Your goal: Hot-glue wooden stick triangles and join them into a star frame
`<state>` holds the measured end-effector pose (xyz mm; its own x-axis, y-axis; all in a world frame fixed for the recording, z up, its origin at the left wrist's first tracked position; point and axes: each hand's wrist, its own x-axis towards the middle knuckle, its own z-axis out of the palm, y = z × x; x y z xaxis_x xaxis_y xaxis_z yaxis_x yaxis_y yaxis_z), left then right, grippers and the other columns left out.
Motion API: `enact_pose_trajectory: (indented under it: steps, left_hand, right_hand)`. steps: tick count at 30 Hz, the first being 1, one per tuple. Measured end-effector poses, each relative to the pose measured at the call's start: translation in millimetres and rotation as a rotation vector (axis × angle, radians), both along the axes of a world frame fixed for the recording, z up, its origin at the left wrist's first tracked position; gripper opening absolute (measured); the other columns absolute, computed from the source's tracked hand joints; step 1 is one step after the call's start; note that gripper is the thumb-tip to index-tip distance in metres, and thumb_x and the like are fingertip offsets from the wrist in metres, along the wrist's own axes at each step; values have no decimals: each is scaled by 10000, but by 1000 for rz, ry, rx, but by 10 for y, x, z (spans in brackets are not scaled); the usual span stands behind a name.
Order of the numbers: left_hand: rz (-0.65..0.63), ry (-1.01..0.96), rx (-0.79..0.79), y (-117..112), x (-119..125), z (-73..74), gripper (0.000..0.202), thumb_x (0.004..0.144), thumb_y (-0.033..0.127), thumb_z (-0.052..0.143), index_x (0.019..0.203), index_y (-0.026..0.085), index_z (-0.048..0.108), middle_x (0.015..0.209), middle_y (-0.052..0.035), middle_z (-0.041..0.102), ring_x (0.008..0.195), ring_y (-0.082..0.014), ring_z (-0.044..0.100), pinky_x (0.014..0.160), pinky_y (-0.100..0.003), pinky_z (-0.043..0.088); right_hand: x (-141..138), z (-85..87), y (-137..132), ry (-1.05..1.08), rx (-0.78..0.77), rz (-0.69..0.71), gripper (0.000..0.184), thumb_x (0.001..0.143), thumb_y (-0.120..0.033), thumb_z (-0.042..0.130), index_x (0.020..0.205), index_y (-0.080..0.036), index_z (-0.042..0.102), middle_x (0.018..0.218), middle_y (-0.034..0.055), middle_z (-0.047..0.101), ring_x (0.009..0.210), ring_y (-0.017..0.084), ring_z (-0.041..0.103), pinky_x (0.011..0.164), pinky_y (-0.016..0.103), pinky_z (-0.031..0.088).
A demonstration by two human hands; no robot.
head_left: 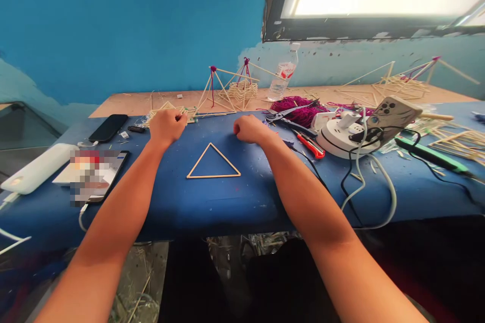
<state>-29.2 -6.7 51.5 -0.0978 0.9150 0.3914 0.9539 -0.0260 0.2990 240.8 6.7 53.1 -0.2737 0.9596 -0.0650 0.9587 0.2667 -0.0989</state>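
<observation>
A triangle of thin wooden sticks (214,176) lies flat on the blue tabletop (223,207), between my forearms and nearer to me than my hands. My left hand (167,127) is curled into a fist beyond its left side, close to a pile of small stick pieces (165,107). Past its right side, my right hand (250,128) is also closed, knuckles near the table. Nothing sticks out of either fist, and neither hand touches the triangle. Pliers (290,117) and purple yarn (299,106) lie to the right of my right hand.
Stick frames tied with purple yarn (238,88) and a plastic bottle (282,78) stand at the back. On the right are a red utility knife (310,145), a white power strip (341,136) with cables, and a green tool (432,155). Phones (108,127) and a power bank (40,167) lie left.
</observation>
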Motion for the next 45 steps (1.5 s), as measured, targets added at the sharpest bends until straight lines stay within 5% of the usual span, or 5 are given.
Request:
enact_pose_trajectory:
  steps: [15,24,32,36,45]
  left_hand:
    - [61,-9,-3,-11,-38,46,459,1028,535,532,883,208,820,971,-145,834,1016,-349,763,747,-378,455]
    - [58,9,-15,-30,-13,55,443,1019,522,528,885,212,815,976,-145,837,1027,-358,769,741,-386,455]
    - [47,38,-39,-45,8,67,448,1026,515,519,931,204,828,1010,-156,841,1054,-363,771,762,-391,470]
    - [37,42,-37,-41,0,50,448,1016,516,519,943,210,838,1029,-153,846,1048,-361,769,759,-389,461]
    - [11,33,-9,-37,-20,20,426,997,531,535,915,245,840,976,-131,840,984,-341,753,729,-375,443]
  right_hand:
    - [166,7,97,260,-13,57,206,712,-17,701,815,-192,741,800,31,764,797,195,705,703,282,481]
    - [539,154,277,1665,203,-36,280,623,-90,662,753,-249,472,619,-90,486,568,85,530,557,216,418]
    - [1095,71,555,2235,645,-189,306,718,-235,666,782,-263,368,728,-65,510,747,92,678,596,178,491]
    - [1297,12,599,2211,833,-366,260,823,-297,589,758,-259,340,847,-10,592,958,128,752,669,207,551]
    - [1543,-157,688,1508,849,-681,293,942,-496,473,815,-255,581,1175,108,679,1422,320,665,922,420,618]
